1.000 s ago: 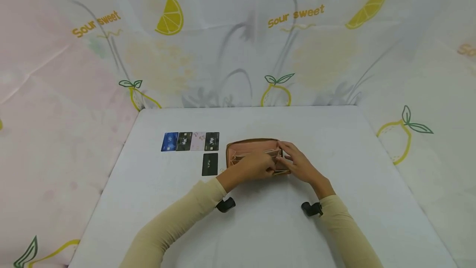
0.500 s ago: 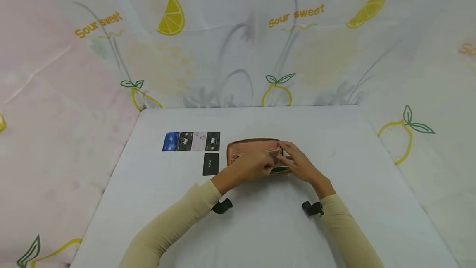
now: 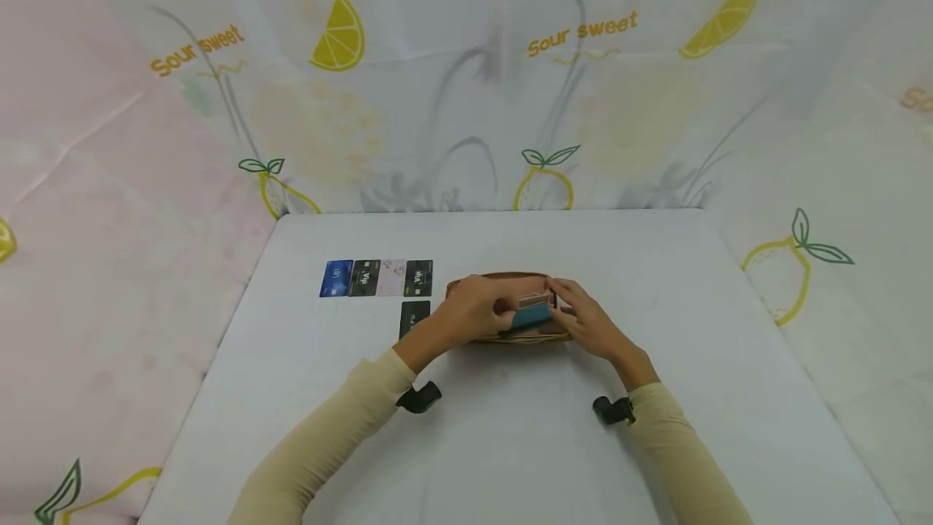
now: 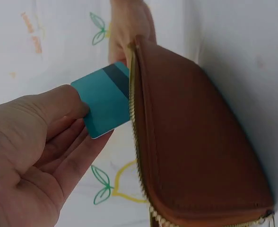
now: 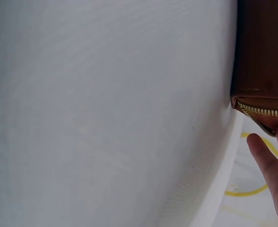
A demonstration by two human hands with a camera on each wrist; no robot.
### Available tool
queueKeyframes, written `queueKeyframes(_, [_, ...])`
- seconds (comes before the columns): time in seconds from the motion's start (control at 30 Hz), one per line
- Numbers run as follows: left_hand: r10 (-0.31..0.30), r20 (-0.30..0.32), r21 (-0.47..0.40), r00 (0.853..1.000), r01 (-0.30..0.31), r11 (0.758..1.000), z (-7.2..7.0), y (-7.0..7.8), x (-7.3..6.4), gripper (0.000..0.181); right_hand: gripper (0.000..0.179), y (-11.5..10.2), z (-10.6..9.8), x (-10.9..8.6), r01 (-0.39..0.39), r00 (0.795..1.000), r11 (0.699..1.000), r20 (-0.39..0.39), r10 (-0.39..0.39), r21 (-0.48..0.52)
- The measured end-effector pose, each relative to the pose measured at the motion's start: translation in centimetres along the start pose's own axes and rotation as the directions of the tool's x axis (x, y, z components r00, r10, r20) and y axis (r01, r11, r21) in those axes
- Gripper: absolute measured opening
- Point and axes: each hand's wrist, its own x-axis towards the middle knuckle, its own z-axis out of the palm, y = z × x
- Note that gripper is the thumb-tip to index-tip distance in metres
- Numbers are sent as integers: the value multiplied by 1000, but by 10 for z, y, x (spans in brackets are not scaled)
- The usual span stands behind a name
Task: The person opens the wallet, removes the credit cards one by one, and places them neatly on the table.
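Note:
My left hand (image 3: 475,310) pinches a teal card (image 3: 531,316) between thumb and fingers, above the opening of a brown zip wallet (image 3: 535,339). In the left wrist view the card (image 4: 100,101) shows a dark stripe, and its far end is hidden behind the wallet's zipped edge. The wallet (image 4: 191,137) stands unzipped on the table, its pink lining and inner pockets partly visible from above. At its right end my right hand (image 3: 594,329) holds the wallet's side. The right wrist view catches only some fingers (image 5: 269,165) beside the gold zip.
Left of the wallet, a row holds a blue card (image 3: 336,278), a black VIP card (image 3: 364,278), a pale pink card (image 3: 390,277) and another black VIP card (image 3: 419,278). Below them lies a black card (image 3: 415,316), partly covered by my left hand. A lemon-print cloth hangs behind the white table (image 3: 503,444).
My left hand has drawn back left and up from inside the wallet, and the teal card has come into view in its fingers. My right hand has stayed at the wallet's right end.

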Motion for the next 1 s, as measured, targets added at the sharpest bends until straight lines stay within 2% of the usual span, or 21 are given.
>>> queueKeyframes(0.17, [-118, -51, -113, 992, 112, 987, -6, -13, -11, 6, 59, 0, 0, 1, -19, 1000, 1000, 0, 19, -8])
queueKeyframes(0.27, [-192, -72, -196, 979, 175, 965, -8, -20, -18, 7, 59, 1, 0, 1, -31, 1000, 999, 0, 31, -11])
queueKeyframes(0.4, [-283, -96, -305, 954, 243, 921, -8, -33, -27, 9, 60, 0, 0, 1, -42, 999, 999, 4, 42, -5])
queueKeyframes(0.57, [-360, -119, -446, 925, 274, 852, -10, -46, -38, 10, 60, -2, 1, 1, -45, 999, 999, 4, 45, 4])
queueKeyframes(0.77, [-417, -106, -623, 903, 267, 736, -11, -62, -56, 19, 61, -3, 1, 2, -47, 999, 999, 5, 47, -2])
queueKeyframes(0.83, [-448, -98, -664, 889, 277, 695, -12, -66, -62, 21, 62, -3, 1, 2, -50, 999, 999, 4, 50, -7])
queueKeyframes(1.0, [-535, -77, -723, 841, 323, 611, -17, -74, -77, 24, 62, -3, 0, 1, -49, 999, 999, 4, 49, -2])
